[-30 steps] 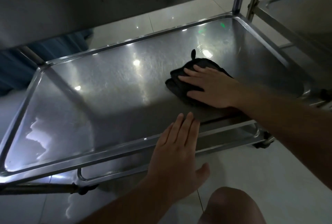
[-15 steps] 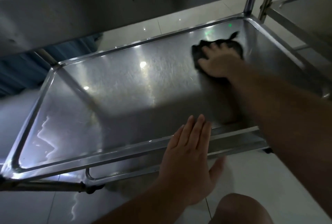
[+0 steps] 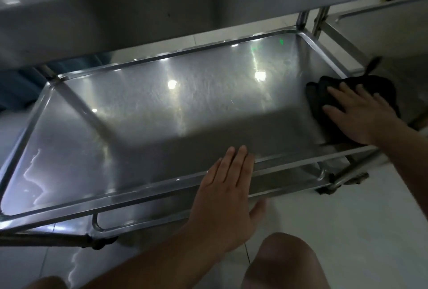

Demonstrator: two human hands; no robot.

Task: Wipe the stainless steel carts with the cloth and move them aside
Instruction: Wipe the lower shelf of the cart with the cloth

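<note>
cloth now at right rim

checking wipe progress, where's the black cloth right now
In the head view the black cloth lies at the right end of the cart shelf, against its right rim, pressed flat under the right hand.
</note>
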